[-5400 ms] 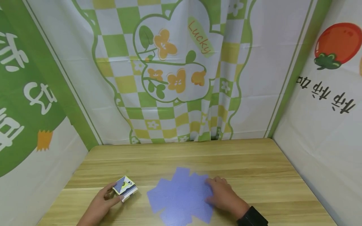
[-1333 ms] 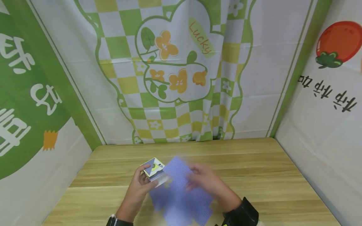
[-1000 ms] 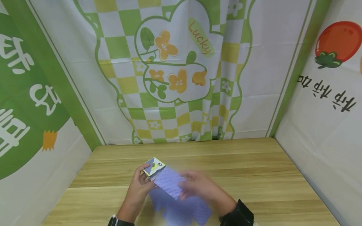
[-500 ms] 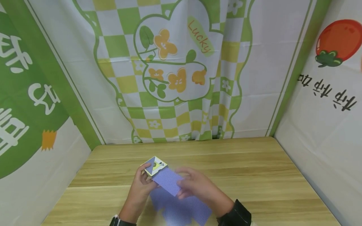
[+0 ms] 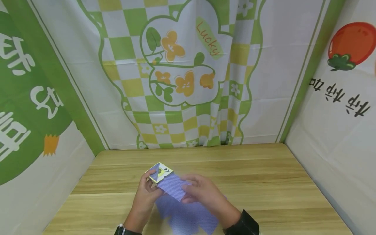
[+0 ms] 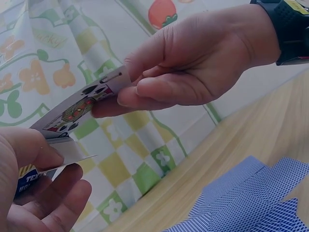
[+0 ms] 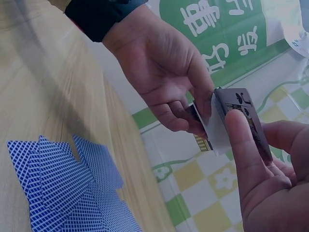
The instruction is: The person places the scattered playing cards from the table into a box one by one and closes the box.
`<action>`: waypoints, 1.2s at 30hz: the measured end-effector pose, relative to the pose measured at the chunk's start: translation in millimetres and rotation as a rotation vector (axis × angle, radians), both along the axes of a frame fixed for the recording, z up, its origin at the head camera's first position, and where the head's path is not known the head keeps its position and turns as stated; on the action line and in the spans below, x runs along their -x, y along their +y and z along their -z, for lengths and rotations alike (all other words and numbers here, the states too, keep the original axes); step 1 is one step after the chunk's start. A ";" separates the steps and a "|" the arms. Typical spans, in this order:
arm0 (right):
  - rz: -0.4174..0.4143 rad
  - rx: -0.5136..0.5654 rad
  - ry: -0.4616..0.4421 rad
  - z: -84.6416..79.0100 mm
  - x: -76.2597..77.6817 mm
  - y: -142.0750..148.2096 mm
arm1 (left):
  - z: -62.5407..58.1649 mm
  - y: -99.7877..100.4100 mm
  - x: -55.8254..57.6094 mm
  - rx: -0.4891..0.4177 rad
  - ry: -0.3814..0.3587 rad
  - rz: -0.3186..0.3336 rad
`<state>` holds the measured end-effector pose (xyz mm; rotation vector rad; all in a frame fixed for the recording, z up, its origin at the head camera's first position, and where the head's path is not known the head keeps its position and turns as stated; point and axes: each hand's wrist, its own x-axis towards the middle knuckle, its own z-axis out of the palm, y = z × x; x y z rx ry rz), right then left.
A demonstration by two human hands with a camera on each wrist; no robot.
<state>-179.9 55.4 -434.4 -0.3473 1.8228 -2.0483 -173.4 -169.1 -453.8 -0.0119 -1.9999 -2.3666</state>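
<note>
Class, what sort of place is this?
Probably a curtained tabletop booth: a green-and-yellow checked fabric curtain behind, a white side sheet with a red printed fruit, and a pale wood-grain table.

A wood-grained table (image 5: pixel 264 169) stands before a checked, flowery curtain (image 5: pixel 188 127); printed side walls (image 5: pixel 329 137), perhaps cloth, flank it.

The left hand (image 5: pixel 147 192) grips with curled fingers while the right hand (image 5: pixel 202 192) apparently pinches.

Could pass over tabletop (image 5: pixel 293 182), head view lower right; would meet spread cards (image 5: pixel 185 220), bottom centre, perhaps extending beneath right hand (image 5: pixel 203 192)
</note>
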 end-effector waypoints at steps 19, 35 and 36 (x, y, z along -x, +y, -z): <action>0.015 -0.182 0.288 -0.4 -1.9 -9.6 | -6.6 8.8 -8.3 -0.037 -0.028 0.041; 0.161 -0.369 0.510 -2.9 7.2 -12.3 | -8.0 14.5 -11.9 -0.067 -0.045 0.064; 0.159 -0.378 0.534 -2.5 6.8 -12.3 | -8.0 14.3 -11.5 -0.065 -0.046 0.066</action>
